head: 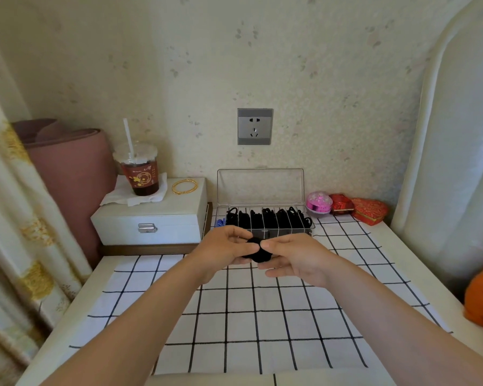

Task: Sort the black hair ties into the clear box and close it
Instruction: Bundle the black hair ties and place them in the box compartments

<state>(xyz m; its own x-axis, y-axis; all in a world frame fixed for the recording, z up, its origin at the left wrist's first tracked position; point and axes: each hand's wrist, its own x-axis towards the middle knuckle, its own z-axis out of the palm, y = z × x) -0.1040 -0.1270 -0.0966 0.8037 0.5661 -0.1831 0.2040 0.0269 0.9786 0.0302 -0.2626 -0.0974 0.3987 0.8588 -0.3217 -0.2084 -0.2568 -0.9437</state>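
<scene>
Black hair ties [258,250], perhaps a bunch, are pinched by my left hand [226,246] and right hand [293,257], clear box [260,186] at twelve o'clock.

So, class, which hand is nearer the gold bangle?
Left. The left hand lies in front and right of the gold bangle; the right hand lies further right, across the black hair tie both pinch.

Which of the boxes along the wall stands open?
The clear box, its lid raised against the wall and black hair ties showing inside. The white box, the pink box and the red boxes are shut.
</scene>
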